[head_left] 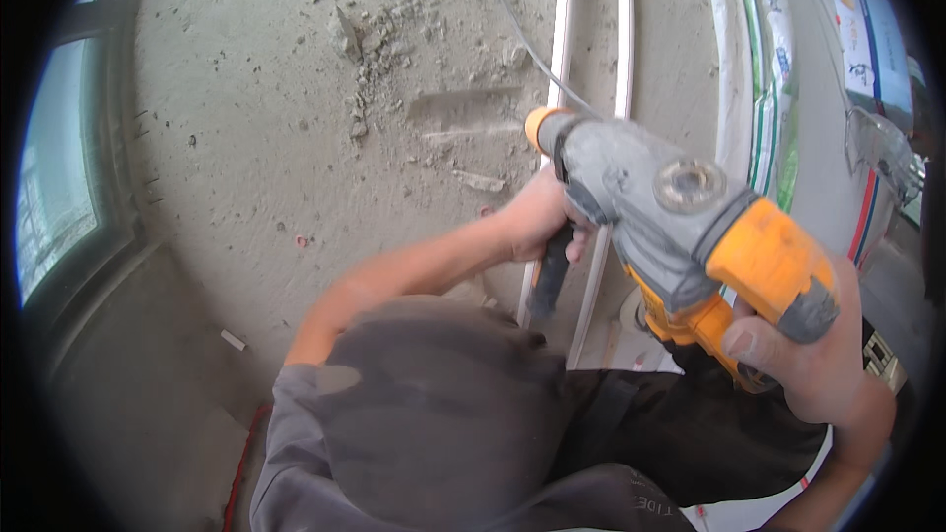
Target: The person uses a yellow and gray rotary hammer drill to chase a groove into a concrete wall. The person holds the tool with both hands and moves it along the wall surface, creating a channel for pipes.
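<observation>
I hold an orange and grey rotary hammer [631, 172] across the right half of the head view, its front end toward the upper left. My left hand [540, 215] is closed round the black side handle [552, 271] near the front. At the rear, my right hand [803, 350] wraps the main grip below the orange housing; the trigger is hidden. No bit can be made out at the front collar [540, 128]. Beyond the tool, a shallow rectangular recess [468, 110] shows in the rough grey concrete [236, 158].
Two long white strips [624, 30] run under the tool, with a thin grey cable [512, 20] crossing one. Broken concrete rubble [365, 49] lies further left. A framed window [64, 163] stands at the left edge. Green and white plastic packaging [774, 89] lines the right side.
</observation>
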A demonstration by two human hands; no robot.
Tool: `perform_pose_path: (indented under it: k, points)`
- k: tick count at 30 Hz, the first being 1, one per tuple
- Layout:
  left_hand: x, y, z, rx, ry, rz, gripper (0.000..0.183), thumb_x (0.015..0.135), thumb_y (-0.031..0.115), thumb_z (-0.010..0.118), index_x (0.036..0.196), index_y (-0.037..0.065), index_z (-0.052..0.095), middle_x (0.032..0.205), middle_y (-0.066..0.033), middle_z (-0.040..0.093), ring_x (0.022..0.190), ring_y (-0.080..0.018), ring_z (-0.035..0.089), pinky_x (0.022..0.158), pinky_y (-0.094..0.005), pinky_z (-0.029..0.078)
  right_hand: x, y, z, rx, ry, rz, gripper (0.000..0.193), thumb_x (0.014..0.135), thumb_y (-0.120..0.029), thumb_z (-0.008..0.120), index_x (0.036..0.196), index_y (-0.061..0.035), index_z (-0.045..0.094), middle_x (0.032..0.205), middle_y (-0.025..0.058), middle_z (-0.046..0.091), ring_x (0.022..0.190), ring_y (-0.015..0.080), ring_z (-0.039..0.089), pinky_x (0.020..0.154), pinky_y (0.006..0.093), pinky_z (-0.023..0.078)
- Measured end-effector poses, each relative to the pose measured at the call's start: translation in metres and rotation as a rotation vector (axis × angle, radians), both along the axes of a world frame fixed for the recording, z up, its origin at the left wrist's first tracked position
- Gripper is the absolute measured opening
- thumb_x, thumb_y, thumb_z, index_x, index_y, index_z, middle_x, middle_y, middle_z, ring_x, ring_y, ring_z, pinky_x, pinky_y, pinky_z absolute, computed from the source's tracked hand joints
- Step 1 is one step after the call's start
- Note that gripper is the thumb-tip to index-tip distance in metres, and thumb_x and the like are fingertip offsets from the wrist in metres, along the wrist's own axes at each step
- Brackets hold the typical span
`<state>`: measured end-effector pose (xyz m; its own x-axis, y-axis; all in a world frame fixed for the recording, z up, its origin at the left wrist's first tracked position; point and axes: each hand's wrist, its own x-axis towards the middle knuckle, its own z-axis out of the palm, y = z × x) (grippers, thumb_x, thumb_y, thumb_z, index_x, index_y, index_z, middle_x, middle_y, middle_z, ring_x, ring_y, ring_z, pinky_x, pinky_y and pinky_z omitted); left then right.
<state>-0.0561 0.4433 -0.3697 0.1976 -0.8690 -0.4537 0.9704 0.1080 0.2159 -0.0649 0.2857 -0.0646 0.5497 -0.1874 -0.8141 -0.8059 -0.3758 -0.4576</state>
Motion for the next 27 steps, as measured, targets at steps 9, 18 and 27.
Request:
perform_pose_path:
  k: [9, 18, 27]
  points:
    - [0.005, 0.043, -0.018, 0.12, 0.03, -0.145, 0.005, 0.092, 0.001, 0.058, 0.094, 0.003, 0.062, 0.065, -0.009, 0.058, 0.044, -0.0196, 0.056, 0.041, -0.0348, 0.048, -0.058, 0.024, -0.042, 0.165, -0.122, -0.17, 0.05, 0.088, -0.01, 0.09, 0.128, 0.0015, 0.061, 0.109, 0.0083, 0.073, 0.1, 0.0148, 0.071, 0.092, 0.0325, 0.056]
    - [-0.009, 0.044, -0.022, 0.321, -0.163, -0.325, 0.017, 0.092, -0.002, 0.058, 0.108, -0.003, 0.064, 0.072, -0.0111, 0.065, 0.044, -0.0177, 0.058, 0.039, -0.0324, 0.047, -0.139, 0.029, -0.069, 0.244, -0.098, -0.261, 0.047, 0.091, -0.007, 0.087, 0.13, 0.002, 0.063, 0.114, 0.0054, 0.073, 0.103, 0.0109, 0.068, 0.096, 0.0313, 0.055]
    - [-0.014, 0.024, 0.002, 0.394, -0.183, -0.302, 0.003, 0.09, 0.003, 0.064, 0.088, 0.001, 0.061, 0.065, -0.0094, 0.058, 0.045, -0.0204, 0.055, 0.044, -0.0391, 0.048, -0.12, -0.024, -0.053, 0.261, -0.003, -0.391, 0.033, 0.092, -0.012, 0.084, 0.118, -0.0014, 0.068, 0.097, 0.0015, 0.071, 0.088, 0.008, 0.067, 0.079, 0.0276, 0.054]
